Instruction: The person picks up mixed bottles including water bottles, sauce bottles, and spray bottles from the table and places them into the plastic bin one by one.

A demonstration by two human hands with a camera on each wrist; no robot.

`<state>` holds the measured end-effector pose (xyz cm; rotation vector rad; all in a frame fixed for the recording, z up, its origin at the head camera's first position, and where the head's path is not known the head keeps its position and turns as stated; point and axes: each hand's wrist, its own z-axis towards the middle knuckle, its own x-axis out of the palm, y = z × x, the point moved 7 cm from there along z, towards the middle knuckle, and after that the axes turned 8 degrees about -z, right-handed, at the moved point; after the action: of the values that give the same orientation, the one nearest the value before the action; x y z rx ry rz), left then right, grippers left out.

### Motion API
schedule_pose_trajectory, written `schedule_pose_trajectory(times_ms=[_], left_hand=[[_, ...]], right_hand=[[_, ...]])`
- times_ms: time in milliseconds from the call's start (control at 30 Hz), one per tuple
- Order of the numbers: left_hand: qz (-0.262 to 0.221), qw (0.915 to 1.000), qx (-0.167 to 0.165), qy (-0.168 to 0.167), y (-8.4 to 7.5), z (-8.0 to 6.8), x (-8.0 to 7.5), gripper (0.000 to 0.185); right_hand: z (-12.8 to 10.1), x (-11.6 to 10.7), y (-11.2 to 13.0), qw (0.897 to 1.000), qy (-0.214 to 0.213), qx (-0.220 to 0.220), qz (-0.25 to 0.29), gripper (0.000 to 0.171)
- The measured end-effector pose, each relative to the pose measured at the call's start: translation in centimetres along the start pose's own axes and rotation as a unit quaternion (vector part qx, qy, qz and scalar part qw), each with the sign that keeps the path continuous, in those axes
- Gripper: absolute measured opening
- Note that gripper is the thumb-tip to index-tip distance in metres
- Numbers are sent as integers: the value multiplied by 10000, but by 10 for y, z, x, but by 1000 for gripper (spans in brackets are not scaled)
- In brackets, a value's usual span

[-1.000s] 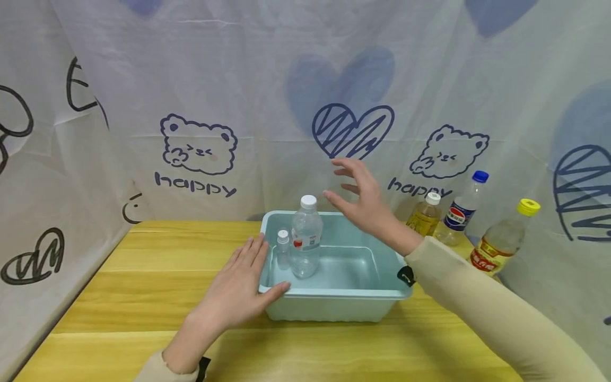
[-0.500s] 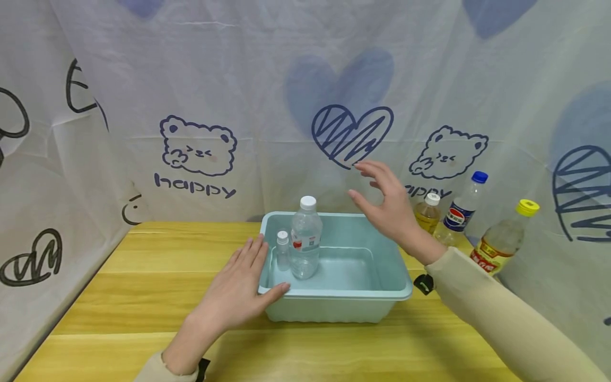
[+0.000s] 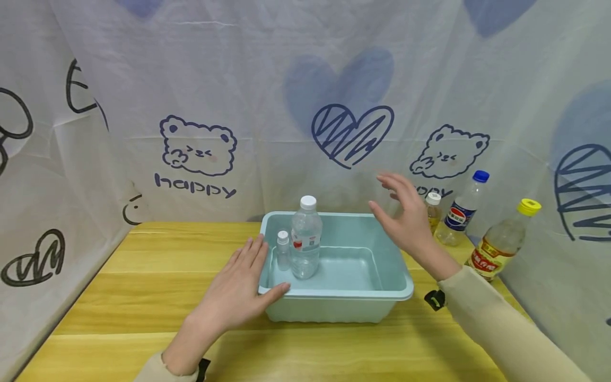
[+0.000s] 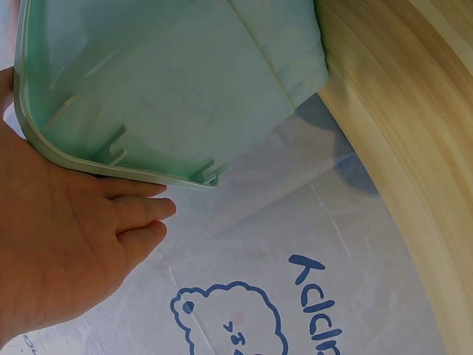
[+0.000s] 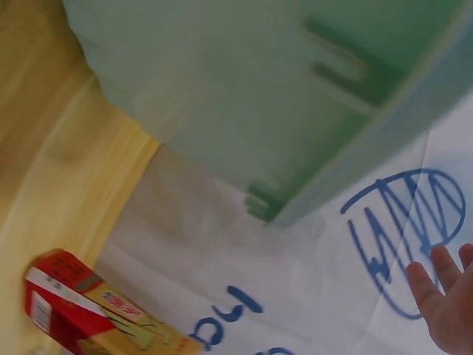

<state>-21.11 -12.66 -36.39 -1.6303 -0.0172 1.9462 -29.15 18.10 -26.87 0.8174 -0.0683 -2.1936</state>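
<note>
**Left hand on bin corner, right hand raised beside it**

A yellow wooden table point(image 3: 143, 297) is enclosed on three sides by a white cloth point(image 3: 200, 79) printed with bears, hearts and "happy". A pale green bin point(image 3: 334, 300) is set at mid-table. Two clear bottles are stood upright in its left end: a large bottle point(image 3: 306, 239) with a white cap, and a small bottle point(image 3: 283, 250) just beside it on the left. Three more bottles are ranged by the cloth at right: a blue-capped one point(image 3: 463, 209), a yellow-capped one point(image 3: 501, 239), and a white-capped one point(image 3: 433, 208) partly hidden by the right hand.

The bin's ribbed underside rim point(image 4: 118, 159) is shown only by the left wrist view. A red and yellow label point(image 5: 81, 307) is seen blurred by the right wrist view.

The left hand point(image 3: 236, 289) is laid flat against the bin's near left corner, fingers straight, thumb on the rim. The right hand point(image 3: 406, 220) is held in the air above the bin's right edge, fingers spread, nothing held
</note>
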Motion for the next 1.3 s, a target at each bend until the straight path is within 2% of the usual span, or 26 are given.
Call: schedule_pose_trajectory(times_ms=[400,667,967,1067,1300], left_hand=[[-42,10000,-6,23,-1,1,-1,105],[-35,10000,-53,64,-1,1,1,106],[-43,10000,-43,26,0,0,0,106],[-37,10000,-37,3,1,-1,0,105],[-27,10000,-42,0,0,-1,-1,105]], right_hand=[[-35,-4,-42,9951,-353,925,-67,55],[-55,-12,-70,9913,-771,1064,-110,55],[-66,-22,-94,9849,-1424,916,-374,54],[-69,-23,-104,9821,-1518,1021,-456,55],[-76,-25,-124,9781,-1396,1422,-601,56]])
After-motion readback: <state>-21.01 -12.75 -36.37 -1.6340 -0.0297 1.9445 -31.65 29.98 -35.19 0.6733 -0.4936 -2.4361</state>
